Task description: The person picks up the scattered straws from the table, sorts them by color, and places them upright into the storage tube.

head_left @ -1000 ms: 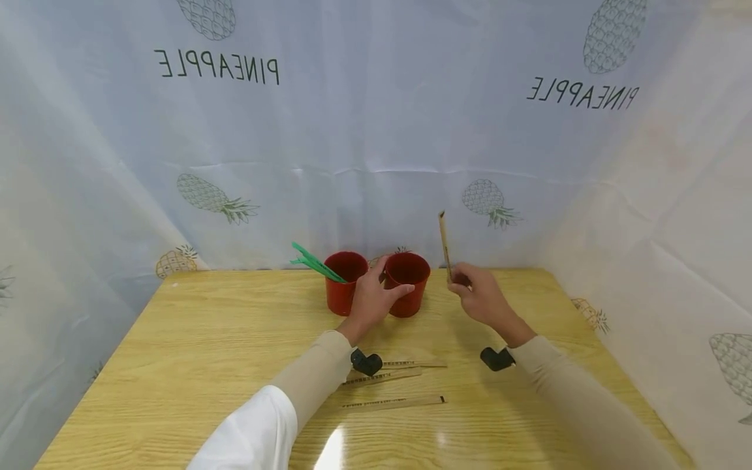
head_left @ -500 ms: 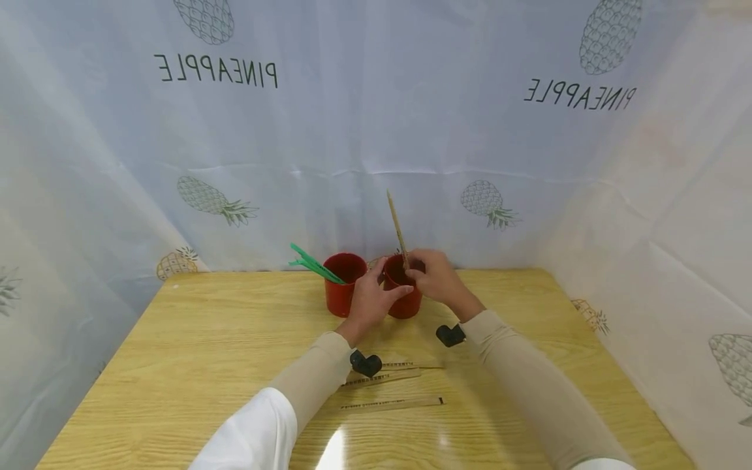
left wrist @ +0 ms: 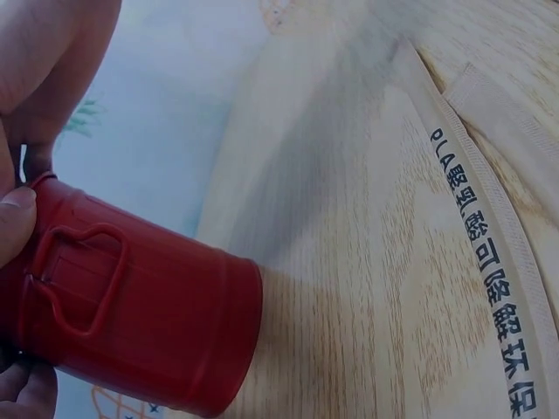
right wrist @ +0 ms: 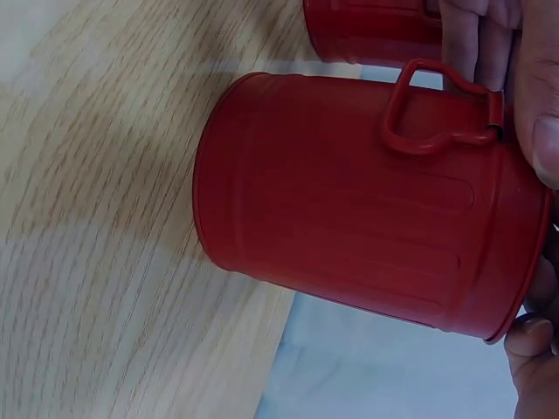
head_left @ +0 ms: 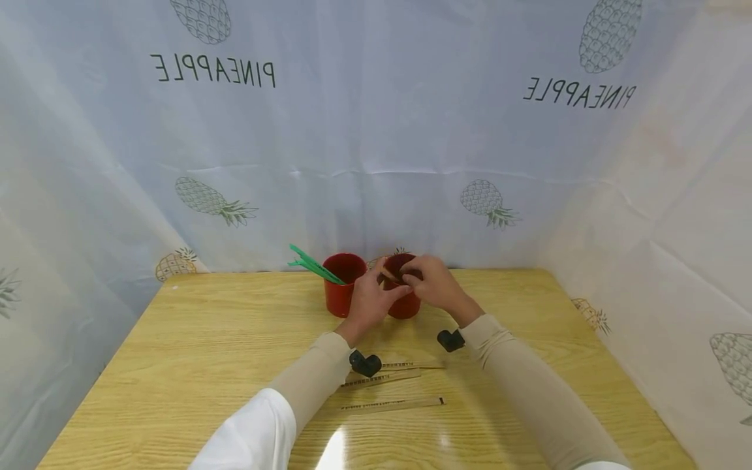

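My left hand [head_left: 369,299] holds the right-hand small red bucket [head_left: 405,307] by its rim, thumb across the near side. This bucket stands on the table and shows a wire-like side handle in both wrist views. At its mouth is my right hand [head_left: 437,284], fingers bent at the rim. A brown paper-wrapped straw [head_left: 390,275] slants in the opening between the hands, only a short piece showing. Whether the right fingers still pinch it is hidden. Beside stands a second red bucket [head_left: 337,301], holding several green strips [head_left: 314,265] that lean out leftward.
Several brown paper-wrapped straws [head_left: 396,405] lie on the wooden table [head_left: 223,339] near my left forearm, one with printed lettering in the left wrist view. A white curtain [head_left: 376,117] with pineapple prints hangs behind the table and along its sides.
My right hand has moved left to the bucket, bringing the wrapped straw from the right into its mouth. The straw, upright half a second ago, now slants low. My left hand stays put.
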`<state>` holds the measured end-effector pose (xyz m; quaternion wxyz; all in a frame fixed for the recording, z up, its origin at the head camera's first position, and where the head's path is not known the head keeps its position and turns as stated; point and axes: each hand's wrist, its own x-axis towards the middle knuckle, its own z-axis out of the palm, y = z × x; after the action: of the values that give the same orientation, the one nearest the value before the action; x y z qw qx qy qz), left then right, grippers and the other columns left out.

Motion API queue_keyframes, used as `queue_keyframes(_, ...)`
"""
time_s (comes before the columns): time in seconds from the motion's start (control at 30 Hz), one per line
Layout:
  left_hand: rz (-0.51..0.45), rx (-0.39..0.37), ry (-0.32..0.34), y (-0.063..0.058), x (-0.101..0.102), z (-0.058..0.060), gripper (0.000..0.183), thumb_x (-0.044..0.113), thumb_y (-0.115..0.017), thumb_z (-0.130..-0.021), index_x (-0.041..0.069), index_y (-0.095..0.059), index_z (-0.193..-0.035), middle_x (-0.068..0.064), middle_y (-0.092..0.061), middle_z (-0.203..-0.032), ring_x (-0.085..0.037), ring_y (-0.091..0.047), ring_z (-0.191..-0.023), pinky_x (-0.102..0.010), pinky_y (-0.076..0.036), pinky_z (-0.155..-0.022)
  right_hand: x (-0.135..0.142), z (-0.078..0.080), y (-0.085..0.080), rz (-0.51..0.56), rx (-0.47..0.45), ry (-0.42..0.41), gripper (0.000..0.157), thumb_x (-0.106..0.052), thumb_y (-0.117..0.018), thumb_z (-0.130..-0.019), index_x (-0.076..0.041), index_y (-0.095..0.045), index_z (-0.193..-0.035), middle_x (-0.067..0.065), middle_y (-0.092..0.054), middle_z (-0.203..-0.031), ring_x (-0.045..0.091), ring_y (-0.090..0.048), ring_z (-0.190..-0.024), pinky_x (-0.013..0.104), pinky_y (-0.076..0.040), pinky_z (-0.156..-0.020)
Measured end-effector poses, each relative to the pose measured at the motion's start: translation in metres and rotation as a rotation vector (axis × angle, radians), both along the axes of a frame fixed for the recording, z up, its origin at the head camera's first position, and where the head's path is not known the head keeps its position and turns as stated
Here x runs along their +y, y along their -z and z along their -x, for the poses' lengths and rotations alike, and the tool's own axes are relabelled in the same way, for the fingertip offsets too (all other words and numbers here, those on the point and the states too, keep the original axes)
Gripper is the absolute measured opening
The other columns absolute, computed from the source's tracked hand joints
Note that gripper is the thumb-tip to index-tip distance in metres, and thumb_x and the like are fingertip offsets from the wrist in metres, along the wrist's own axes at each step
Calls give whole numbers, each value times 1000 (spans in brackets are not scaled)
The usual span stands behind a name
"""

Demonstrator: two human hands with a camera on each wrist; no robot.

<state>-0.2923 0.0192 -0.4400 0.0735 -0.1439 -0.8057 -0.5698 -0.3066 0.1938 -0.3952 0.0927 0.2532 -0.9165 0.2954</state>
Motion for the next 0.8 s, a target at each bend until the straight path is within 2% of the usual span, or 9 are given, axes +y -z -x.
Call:
queue_keyframes(0.1, 10, 11, 1, 0, 0, 0, 80, 29, -82, -91, 8, -44, -158, -11, -61, -151, -32, -61, -138, -50, -54, -110, 1, -3, 2, 19, 12, 16, 19, -7, -66, -99, 2, -77, -113, 19, -75, -114, 35, -67, -107, 53, -61, -93)
queue_keyframes(0.2, 10, 26, 3, 1, 0, 1, 77, 29, -82, -91, 9, -47, -156, -10, -63, -148, -32, -62, -137, -50, -54, -109, 3, -10, 5, 89, 60, 42, 17, -5, -68, -97, 4, -76, -111, 20, -74, -111, 34, -67, -101, 51, -61, -88)
queue_keyframes(0.3, 9, 50, 8, 0, 1, 2, 74, 29, -83, -90, 9, -50, -153, -9, -66, -145, -32, -63, -135, -49, -55, -109, 8, -22, 11, 210, 104, 101, 12, -2, -70, -94, 2, -76, -104, 16, -73, -99, 28, -63, -88, 40, -57, -78)
queue_keyframes(0.33, 7, 61, 11, 0, 1, 2, 73, 29, -83, -90, 9, -52, -152, -10, -67, -144, -32, -64, -134, -50, -56, -108, 9, -28, 13, 254, 92, 118, 10, -2, -71, -94, 2, -76, -102, 15, -72, -95, 26, -60, -83, 35, -54, -74)
queue_keyframes(0.4, 6, 78, 13, 1, 1, 2, 70, 28, -84, -89, 9, -54, -150, -10, -68, -142, -32, -65, -133, -50, -56, -108, 12, -39, 20, 321, 39, 158, 6, -4, -74, -93, -1, -77, -97, 12, -71, -88, 21, -55, -77, 28, -48, -69)
queue_keyframes(0.47, 6, 89, 10, 1, 1, 2, 68, 28, -84, -89, 11, -55, -148, -9, -69, -140, -31, -66, -131, -51, -56, -108, 16, -50, 27, 372, -62, 172, 6, -6, -75, -93, -3, -78, -97, 11, -73, -88, 17, -52, -74, 25, -45, -65)
queue_keyframes(0.6, 0, 74, 7, 1, 1, 2, 67, 30, -85, -89, 14, -56, -147, -5, -69, -140, -29, -65, -132, -51, -56, -110, 24, -70, 45, 428, -309, 166, 12, -6, -77, -92, 1, -79, -102, 16, -78, -100, 12, -62, -78, 22, -53, -68)
queue_keyframes(0.67, -1, 65, 6, 1, 1, 1, 68, 30, -85, -89, 14, -55, -148, -4, -68, -141, -29, -65, -133, -51, -55, -110, 29, -78, 54, 426, -391, 149, 14, -5, -76, -92, 2, -79, -103, 18, -79, -104, 11, -64, -81, 23, -55, -70)
queue_keyframes(0.8, -1, 49, 6, 1, 1, 0, 69, 30, -84, -89, 13, -54, -149, -6, -67, -143, -30, -63, -135, -52, -55, -110, 36, -89, 68, 349, -437, 105, 11, -4, -78, -90, -1, -82, -99, 14, -80, -100, 8, -61, -75, 22, -53, -66)
